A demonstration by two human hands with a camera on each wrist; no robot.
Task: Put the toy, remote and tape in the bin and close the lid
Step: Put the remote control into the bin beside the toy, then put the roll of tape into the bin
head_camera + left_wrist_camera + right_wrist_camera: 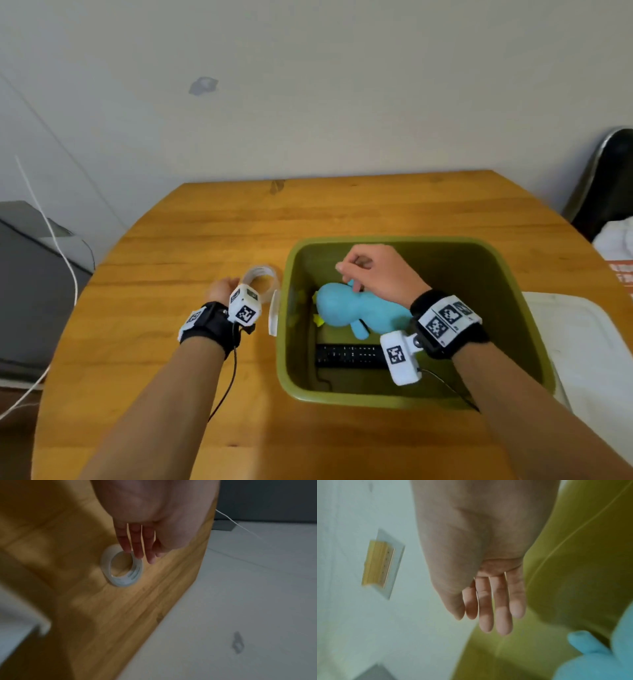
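Observation:
A light blue plush toy [352, 310] lies inside the olive green bin [513, 308], and a black remote [349, 355] rests on the bin floor in front of it. My right hand [370, 274] hovers over the toy with straight, relaxed fingers [501, 616] and holds nothing; the toy [594, 660] shows below it. A clear tape roll [262, 279] lies flat on the wooden table [205, 240] left of the bin. My left hand [222, 289] reaches down to the tape roll [122, 569], its straight fingertips [139, 553] at the roll's rim.
The white lid [575, 342] lies on the table to the right of the bin. A white latch [273, 313] hangs on the bin's left wall. A grey unit [30, 281] with a white cable stands off the table's left edge. A dark chair [609, 178] is far right.

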